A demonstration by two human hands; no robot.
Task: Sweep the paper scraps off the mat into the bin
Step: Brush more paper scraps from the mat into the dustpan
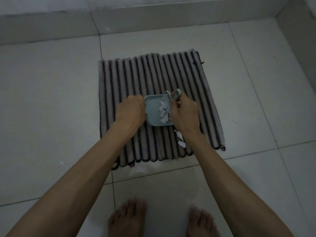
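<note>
My left hand (130,111) grips pale blue dustpan (154,110) flat on striped mat (153,74), frame centre, catching scraps; right hand (185,112) grips small brush (176,94), pushing paper scraps (164,112) into pan; stray scraps (180,139) just below; no bin visible

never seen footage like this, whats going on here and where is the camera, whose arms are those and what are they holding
There is no machine: a person wears a camera on their head, looking down, so the arms and bare feet are their own. A striped mat lies on a tiled floor. The left hand holds a small pale blue dustpan on the mat. The right hand grips a small brush and pushes white paper scraps into the pan. A few loose scraps lie on the mat near the right wrist. No bin is in view.
</note>
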